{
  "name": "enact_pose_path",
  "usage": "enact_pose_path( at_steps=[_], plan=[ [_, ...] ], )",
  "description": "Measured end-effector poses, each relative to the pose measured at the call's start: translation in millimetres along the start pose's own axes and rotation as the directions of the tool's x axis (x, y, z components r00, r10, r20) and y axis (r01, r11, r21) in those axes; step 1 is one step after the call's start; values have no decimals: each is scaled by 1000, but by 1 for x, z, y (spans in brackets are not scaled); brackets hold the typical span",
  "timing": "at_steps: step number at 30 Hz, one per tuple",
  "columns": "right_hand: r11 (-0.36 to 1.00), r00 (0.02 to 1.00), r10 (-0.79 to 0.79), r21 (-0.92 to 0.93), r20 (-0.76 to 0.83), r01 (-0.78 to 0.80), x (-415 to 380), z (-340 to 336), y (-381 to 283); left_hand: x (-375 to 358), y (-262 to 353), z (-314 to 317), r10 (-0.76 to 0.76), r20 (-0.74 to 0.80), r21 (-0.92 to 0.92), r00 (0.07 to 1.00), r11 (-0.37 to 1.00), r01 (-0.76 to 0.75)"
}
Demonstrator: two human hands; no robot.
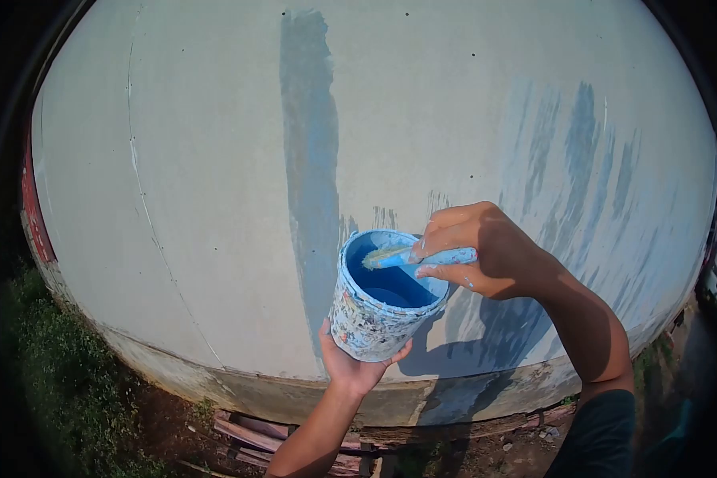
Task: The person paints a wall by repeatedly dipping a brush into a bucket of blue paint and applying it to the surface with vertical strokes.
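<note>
A paint-splattered bucket (378, 323) with blue paint (386, 293) inside is held up in front of the wall. My left hand (354, 362) cups it from below, fingers and thumb spread around its base. In my right hand (478, 247), a paintbrush (446, 256) with a blue-smeared handle is pinched between thumb and fingers. Its pale bristles (372, 260) sit within the bucket's mouth, above the paint. Blue specks mark my right thumb and fingers.
The pale wall (207, 199) carries a vertical blue-grey painted band (309, 135) and streaky brush marks (581, 143) at right. Below run a concrete base (279, 394) and wooden planks (255, 434). Green plants (56, 374) grow at lower left.
</note>
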State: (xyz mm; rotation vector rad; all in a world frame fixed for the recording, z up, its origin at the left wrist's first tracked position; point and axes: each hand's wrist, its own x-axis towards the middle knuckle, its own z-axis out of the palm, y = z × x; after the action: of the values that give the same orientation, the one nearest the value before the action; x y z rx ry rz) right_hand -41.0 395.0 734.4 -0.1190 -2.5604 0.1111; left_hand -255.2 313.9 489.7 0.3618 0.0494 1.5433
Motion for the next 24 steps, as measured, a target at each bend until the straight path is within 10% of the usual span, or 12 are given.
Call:
enact_pose_path(
  at_steps=[11, 19, 24],
  plan=[
    [839, 787, -449, -502, -423, 210, 54, -43, 21, 27, 23, 36, 70, 191, 3, 979, 997, -71],
    [568, 611, -679, -818, -407, 86, 187, -75, 102, 53, 50, 94, 143, 268, 17, 953, 988, -153],
    [536, 701, -620, -843, -352, 52, 195, -62, 118, 42, 56, 104, 240, 219, 107, 946, 958, -267]
  ],
)
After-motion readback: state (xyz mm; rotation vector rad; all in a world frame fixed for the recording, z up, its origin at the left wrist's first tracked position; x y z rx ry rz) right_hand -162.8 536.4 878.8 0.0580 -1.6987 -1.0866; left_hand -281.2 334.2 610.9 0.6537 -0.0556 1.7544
